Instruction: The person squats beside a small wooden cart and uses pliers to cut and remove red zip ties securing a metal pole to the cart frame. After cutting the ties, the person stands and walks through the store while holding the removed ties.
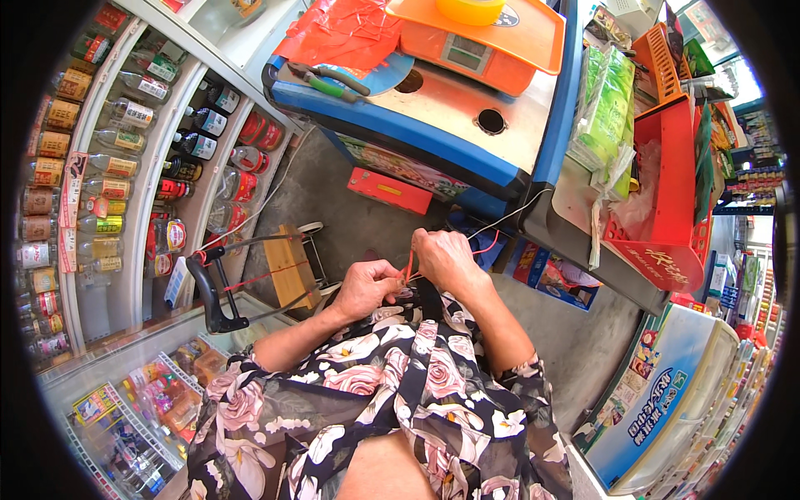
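Observation:
In front of my body, my right hand (447, 262) is closed on a thin red-orange cord (409, 267), whose strand runs down between the two hands. A red length also curves out on the right hand's far side. Close beside it, slightly lower and to the left, my left hand (367, 292) is closed with thumb and finger pinched at the cord's lower end. The exact spot between the left fingertips is too small to make out. Both hands are just above the dark flowered cloth (358, 375) of my clothing.
Ahead stands a blue-edged counter (433, 133) with an orange scale (492, 71), a red plastic bag (342, 37) and green-handled pliers (329, 83). A wooden-seated folding stool (292, 271) and bottle shelves (129, 208) are left. Right are a red box (667, 200) and a freezer (658, 400).

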`<control>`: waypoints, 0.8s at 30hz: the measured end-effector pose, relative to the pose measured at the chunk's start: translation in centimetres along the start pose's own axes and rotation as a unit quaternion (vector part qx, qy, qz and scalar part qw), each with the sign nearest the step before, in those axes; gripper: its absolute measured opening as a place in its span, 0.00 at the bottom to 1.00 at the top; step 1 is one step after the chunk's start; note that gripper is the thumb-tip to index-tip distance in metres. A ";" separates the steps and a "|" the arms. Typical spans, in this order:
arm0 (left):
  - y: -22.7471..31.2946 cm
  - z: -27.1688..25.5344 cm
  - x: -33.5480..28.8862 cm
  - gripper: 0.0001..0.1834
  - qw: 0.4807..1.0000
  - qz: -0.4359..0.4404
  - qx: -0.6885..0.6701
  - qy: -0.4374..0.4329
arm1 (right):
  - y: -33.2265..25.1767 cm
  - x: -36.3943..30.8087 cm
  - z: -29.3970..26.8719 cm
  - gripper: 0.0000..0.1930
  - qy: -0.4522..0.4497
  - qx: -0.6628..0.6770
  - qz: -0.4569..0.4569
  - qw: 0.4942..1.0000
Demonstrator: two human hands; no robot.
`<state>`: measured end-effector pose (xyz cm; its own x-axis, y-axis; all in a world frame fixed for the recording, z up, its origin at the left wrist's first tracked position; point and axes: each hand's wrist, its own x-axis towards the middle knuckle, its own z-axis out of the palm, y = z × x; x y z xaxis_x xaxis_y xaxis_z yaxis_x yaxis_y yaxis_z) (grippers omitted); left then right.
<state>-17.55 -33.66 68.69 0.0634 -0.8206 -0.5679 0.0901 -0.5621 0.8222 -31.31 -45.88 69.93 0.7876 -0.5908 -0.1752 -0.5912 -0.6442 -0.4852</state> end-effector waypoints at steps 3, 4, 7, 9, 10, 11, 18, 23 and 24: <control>-0.6 0.1 -0.9 0.07 0.987 0.114 0.100 0.043 | -0.4 2.4 -0.5 0.06 -0.115 -0.049 -0.007 0.992; -0.7 0.0 -1.0 0.08 0.950 0.224 0.201 0.083 | -0.9 3.2 -0.7 0.06 -0.151 -0.065 -0.017 0.986; -1.0 -0.5 -1.6 0.10 0.879 0.356 0.299 0.102 | -2.7 5.2 -1.4 0.09 -0.253 -0.075 -0.074 0.962; -1.1 -1.0 -1.9 0.12 0.872 0.369 0.317 0.053 | -4.1 6.2 -1.5 0.09 -0.326 -0.086 -0.102 0.936; -1.2 -1.1 -1.9 0.11 0.880 0.370 0.296 0.034 | -4.6 6.5 -1.7 0.09 -0.326 -0.088 -0.103 0.936; -1.2 -1.3 -1.9 0.10 0.892 0.362 0.271 0.019 | -5.2 6.7 -1.8 0.09 -0.322 -0.085 -0.109 0.937; 0.9 -5.6 -1.3 0.05 0.946 0.237 0.147 0.168 | -8.3 3.5 -4.0 0.10 0.180 0.071 -0.247 0.949; 5.8 -10.9 0.4 0.07 0.967 0.209 -0.119 0.078 | -8.3 0.0 -4.2 0.11 -0.001 0.391 -0.108 0.914; 6.8 -11.3 1.0 0.08 0.960 0.217 -0.168 0.049 | -8.2 0.2 -3.7 0.14 -0.020 0.436 -0.023 0.899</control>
<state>-5.64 -37.14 73.27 0.2594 -0.9472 -0.1885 0.3483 -0.0903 0.9330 -26.91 -42.54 77.05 0.8237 -0.5440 -0.1597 -0.2103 -0.0317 -0.9771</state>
